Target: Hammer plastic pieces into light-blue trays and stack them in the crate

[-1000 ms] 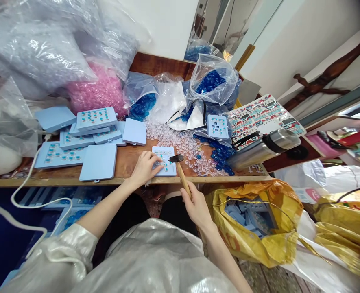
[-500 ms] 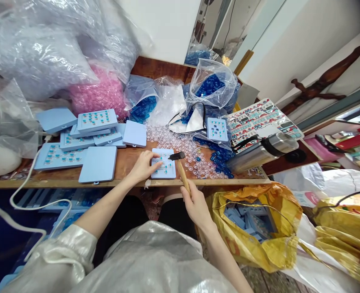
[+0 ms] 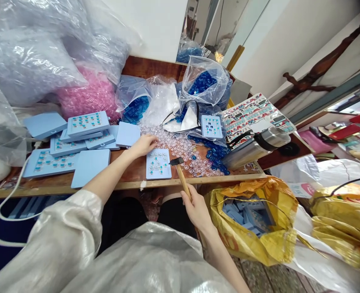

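Observation:
My right hand (image 3: pixel 196 206) is closed round the wooden handle of a small hammer (image 3: pixel 182 176). The hammer's dark head hovers beside the right edge of a light blue plastic panel (image 3: pixel 158 164), which lies flat near the bench edge with small turquoise pieces set in it. Beyond that panel, my left hand (image 3: pixel 145 145) reaches to the near left side of a spread of clear round plastic pieces (image 3: pixel 184 148). Its fingers are bent and drawn together at the pieces; what lies between the fingertips is hidden.
More blue panels (image 3: pixel 90 165) are stacked at left. Blue pieces (image 3: pixel 214 152) lie loose by a steel flask (image 3: pixel 253 150). Bags of pink (image 3: pixel 88 91) and blue pieces (image 3: pixel 135 108) line the back. Below right, a yellow sack (image 3: pixel 222 236) holds blue panels.
My left hand has left the blue panel and moved forward to the clear round pieces. The hammer remains in my right hand by the panel. The view has shifted slightly.

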`<state>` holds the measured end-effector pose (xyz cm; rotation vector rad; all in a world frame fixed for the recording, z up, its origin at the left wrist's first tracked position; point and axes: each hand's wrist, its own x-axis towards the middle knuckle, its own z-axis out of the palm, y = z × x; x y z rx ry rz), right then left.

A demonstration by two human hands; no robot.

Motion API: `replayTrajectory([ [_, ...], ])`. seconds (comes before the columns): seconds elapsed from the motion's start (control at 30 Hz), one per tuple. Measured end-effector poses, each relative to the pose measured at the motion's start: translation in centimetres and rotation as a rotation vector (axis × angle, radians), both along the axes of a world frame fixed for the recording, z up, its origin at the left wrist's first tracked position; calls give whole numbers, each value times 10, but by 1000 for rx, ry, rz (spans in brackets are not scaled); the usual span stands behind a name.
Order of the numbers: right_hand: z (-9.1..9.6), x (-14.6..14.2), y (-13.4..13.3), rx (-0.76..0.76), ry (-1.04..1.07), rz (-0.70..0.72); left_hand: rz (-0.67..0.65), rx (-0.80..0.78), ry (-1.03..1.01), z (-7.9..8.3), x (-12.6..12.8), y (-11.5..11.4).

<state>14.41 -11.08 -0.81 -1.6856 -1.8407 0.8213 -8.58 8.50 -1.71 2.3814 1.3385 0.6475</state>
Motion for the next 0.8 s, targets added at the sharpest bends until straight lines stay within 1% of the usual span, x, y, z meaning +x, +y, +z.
replayTrajectory([
  [0.1, -1, 2, 2, -12, -2, -16, 1, -113, -231, 10, 1, -36],
  [0.17, -2, 2, 3, -23, 1, -11, -24, -178, -300, 13, 5, -59],
  [0.23, -1, 0, 5, -28, 9, 2, -55, -162, -280, 11, 10, -74],
  [0.3, -1, -3, 5, -19, 15, 15, -77, -77, -199, 6, 14, -83],
  [0.4, -1, -6, 3, 11, 1, 21, -49, 47, -101, -4, 17, -88],
  [0.47, 0, -6, 2, 18, -15, 23, -15, 78, -86, -10, 16, -88],
  [0.6, 4, -6, 1, 7, -27, 32, -16, 96, -112, -18, 14, -87],
  [0.7, 6, -10, 2, 14, -31, 48, -17, 93, -158, -20, 14, -85],
  [0.8, 7, -15, 4, 7, -83, 100, 6, 70, -180, -21, 15, -84],
])
